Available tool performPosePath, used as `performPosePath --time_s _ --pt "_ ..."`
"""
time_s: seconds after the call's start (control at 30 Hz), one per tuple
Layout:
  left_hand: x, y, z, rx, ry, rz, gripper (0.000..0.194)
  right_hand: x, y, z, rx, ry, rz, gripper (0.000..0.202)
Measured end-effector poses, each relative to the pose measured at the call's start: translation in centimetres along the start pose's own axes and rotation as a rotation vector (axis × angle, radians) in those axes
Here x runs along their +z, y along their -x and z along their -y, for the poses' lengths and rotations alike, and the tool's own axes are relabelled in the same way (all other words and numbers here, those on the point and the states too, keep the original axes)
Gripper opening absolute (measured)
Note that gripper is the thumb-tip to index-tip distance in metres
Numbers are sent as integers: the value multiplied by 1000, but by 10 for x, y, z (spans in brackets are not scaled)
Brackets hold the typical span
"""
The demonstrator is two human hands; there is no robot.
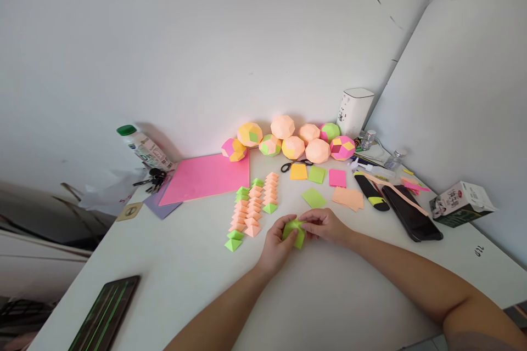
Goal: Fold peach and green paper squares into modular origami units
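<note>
A square of green paper (297,241) is held between both hands above the front of the table. My left hand (274,247) grips its left side, with the thumb lying on the paper. At its upper right edge, my right hand (325,226) pinches the paper between thumb and fingers. Rows of folded peach paper pieces (252,221) stand to the left, with green folded pieces (233,244) at some row ends. Just beyond my hands lie a loose green sheet (314,197) and a fanned stack of peach sheets (348,198).
Several faceted paper balls (282,127) line the wall behind scissors (296,165) and small paper stacks (337,177). A utility knife (371,192), phone (411,213) and milk carton (461,204) lie right. Pink board (208,178), bottle (146,148) and tablet (106,315) are left.
</note>
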State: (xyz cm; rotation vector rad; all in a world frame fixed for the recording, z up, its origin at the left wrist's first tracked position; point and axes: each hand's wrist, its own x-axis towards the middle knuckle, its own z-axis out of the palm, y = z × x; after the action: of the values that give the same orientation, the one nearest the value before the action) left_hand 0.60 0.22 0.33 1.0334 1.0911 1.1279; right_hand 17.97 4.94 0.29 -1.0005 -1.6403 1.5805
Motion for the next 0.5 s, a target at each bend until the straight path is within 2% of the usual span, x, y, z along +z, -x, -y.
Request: performPosePath --time_s 0.5 --pt "2 1 -4 -23 -6 -26 36 1 2 2 -37 15 -6 26"
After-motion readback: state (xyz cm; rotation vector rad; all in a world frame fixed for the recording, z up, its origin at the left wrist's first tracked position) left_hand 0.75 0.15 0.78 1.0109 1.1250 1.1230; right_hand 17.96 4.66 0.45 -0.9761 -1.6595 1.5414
